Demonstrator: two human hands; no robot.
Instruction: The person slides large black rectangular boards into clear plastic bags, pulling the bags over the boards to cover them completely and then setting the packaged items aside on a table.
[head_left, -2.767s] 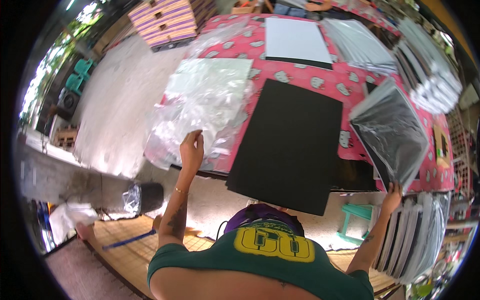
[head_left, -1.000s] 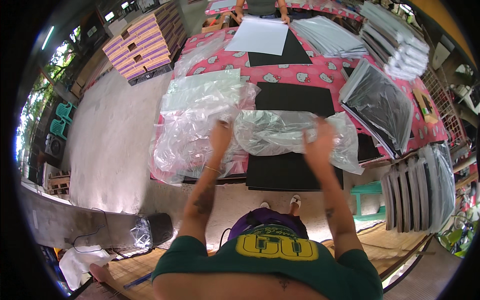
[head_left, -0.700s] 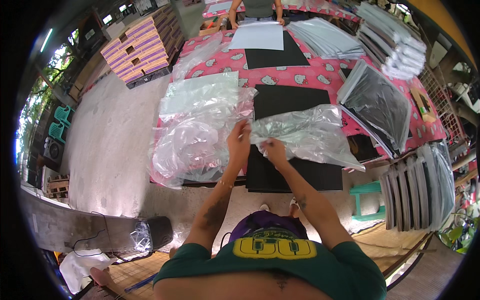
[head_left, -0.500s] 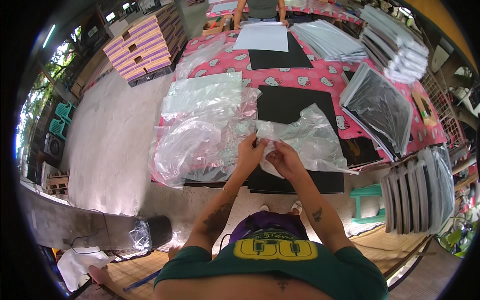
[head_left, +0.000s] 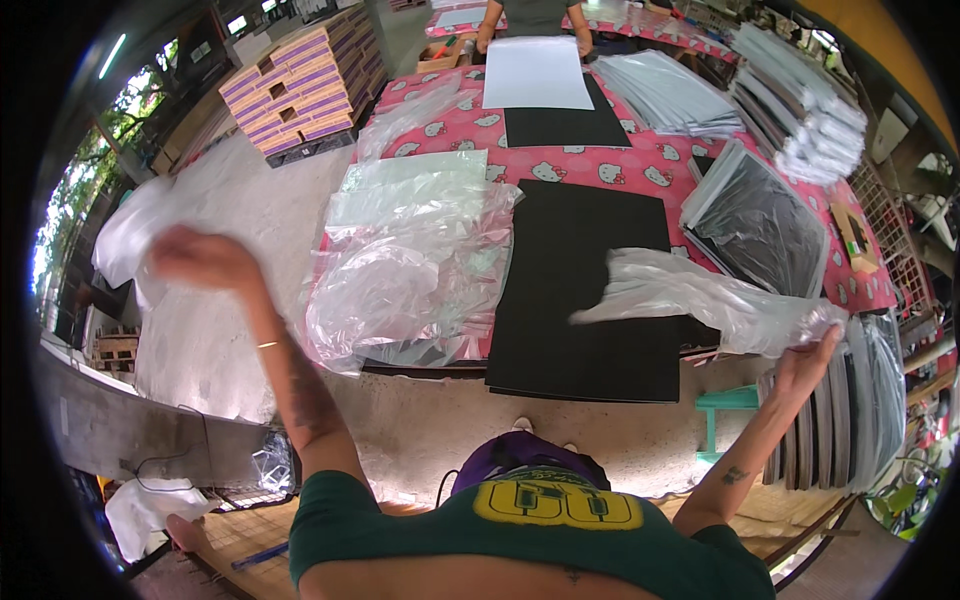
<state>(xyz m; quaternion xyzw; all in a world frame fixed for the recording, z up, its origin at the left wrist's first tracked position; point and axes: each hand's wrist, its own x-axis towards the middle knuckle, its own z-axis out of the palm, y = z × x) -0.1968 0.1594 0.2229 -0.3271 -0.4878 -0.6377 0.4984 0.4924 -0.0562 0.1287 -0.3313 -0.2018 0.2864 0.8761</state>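
Note:
My right hand (head_left: 803, 366) is flung out to the right, shut on one end of a clear plastic bag (head_left: 690, 298). The bag stretches left over a large black board (head_left: 585, 300) lying on the pink patterned table (head_left: 600, 172). My left hand (head_left: 203, 260) is swung far out to the left, blurred, and seems shut on a pale plastic sheet (head_left: 128, 232) that trails beyond it. A heap of clear plastic bags (head_left: 415, 265) lies on the table just left of the black board.
A bagged black board (head_left: 760, 225) leans at the right, and bagged stacks (head_left: 800, 100) stand behind it. More boards (head_left: 860, 400) stand on edge by a teal stool (head_left: 728, 402). Purple and yellow cartons (head_left: 300, 85) are stacked far left. Another person (head_left: 530, 15) stands beyond a white sheet (head_left: 535, 75).
My hands were together on the clear bag over the black board. They have swung wide apart, the right carrying the bag to the right, the left out to the left with pale plastic.

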